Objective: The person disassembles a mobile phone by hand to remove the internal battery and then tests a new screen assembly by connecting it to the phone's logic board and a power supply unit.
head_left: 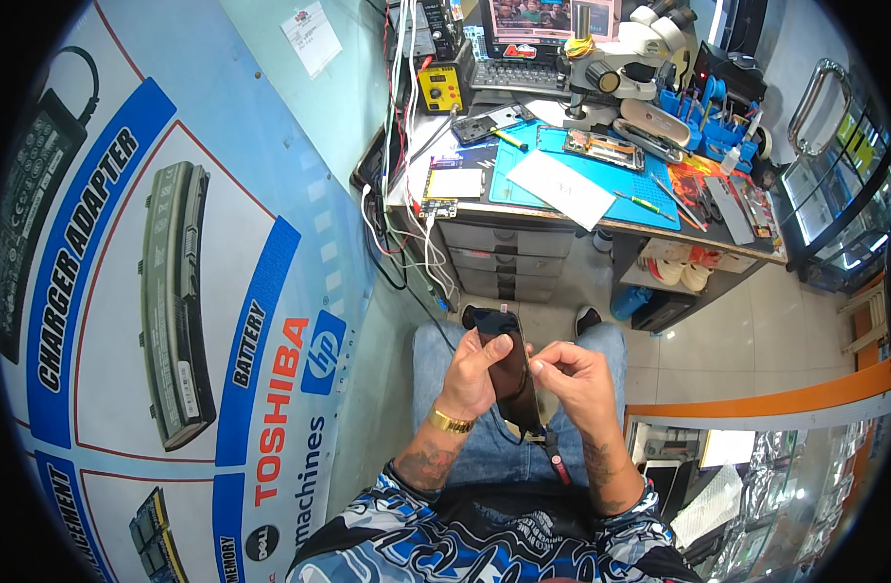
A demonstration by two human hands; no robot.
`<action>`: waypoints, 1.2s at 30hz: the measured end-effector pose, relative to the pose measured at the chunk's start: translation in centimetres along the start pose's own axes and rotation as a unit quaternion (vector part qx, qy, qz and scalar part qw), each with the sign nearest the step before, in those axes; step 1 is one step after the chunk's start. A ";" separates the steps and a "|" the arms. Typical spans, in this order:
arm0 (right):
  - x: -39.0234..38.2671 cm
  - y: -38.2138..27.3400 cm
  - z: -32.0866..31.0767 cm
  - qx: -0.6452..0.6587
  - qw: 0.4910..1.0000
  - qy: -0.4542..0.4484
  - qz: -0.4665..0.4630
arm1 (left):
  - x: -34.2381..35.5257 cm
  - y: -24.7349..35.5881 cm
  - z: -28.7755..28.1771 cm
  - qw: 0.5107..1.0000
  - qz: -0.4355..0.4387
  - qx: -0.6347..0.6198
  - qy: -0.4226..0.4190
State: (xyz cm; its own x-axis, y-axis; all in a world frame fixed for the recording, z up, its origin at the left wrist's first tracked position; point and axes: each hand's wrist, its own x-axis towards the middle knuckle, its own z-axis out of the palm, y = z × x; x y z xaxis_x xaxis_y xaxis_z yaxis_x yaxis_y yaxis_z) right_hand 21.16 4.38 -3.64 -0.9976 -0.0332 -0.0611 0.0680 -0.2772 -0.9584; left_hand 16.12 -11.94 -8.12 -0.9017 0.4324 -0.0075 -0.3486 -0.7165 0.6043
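Over my lap, my left hand (468, 377) holds a dark smartphone (510, 377) from its left side, the thumb lying on the black glass. The phone stands lengthwise away from me, and a small pale tab (504, 308) shows at its far end. At the phone's right edge, my right hand (578, 384) has thumb and forefinger pinched together. Whatever is between those fingertips, if anything, is too small to make out. Below the phone's near end hangs a dark strap with a red part (556, 461).
Ahead stands a workbench with a blue mat (649, 189), a white sheet (562, 188), an opened phone (604, 149), a microscope (611, 73) and a yellow-fronted bench device (443, 87). White cables (431, 248) hang at its left. A glass display case (786, 496) is at my right.
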 end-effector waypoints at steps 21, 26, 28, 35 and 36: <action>0.0 0.3 0.2 -0.006 1.000 -0.005 -0.010 | 0.0 0.1 -0.9 1.000 0.001 0.029 -0.013; 0.0 0.3 0.1 -0.004 1.000 -0.004 -0.014 | 0.1 -0.1 -1.1 0.999 0.005 0.023 -0.021; 0.0 0.4 0.1 -0.003 1.000 0.000 -0.007 | 0.1 -0.2 -0.8 0.999 0.010 0.033 -0.002; 0.0 0.2 0.2 -0.016 1.000 0.002 -0.003 | -0.2 0.2 -0.2 0.999 0.006 0.050 0.011; 0.0 0.2 0.2 -0.016 1.000 0.003 -0.001 | -0.1 0.2 -0.2 0.999 0.007 0.050 0.011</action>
State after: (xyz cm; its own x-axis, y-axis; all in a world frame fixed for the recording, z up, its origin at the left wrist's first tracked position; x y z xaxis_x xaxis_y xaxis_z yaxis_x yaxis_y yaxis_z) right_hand 21.17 4.17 -3.80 -0.9978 -0.0267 -0.0603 0.0650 -0.2471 -0.9668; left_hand 16.10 -12.25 -8.19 -0.9120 0.4098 -0.0159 -0.3098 -0.6630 0.6815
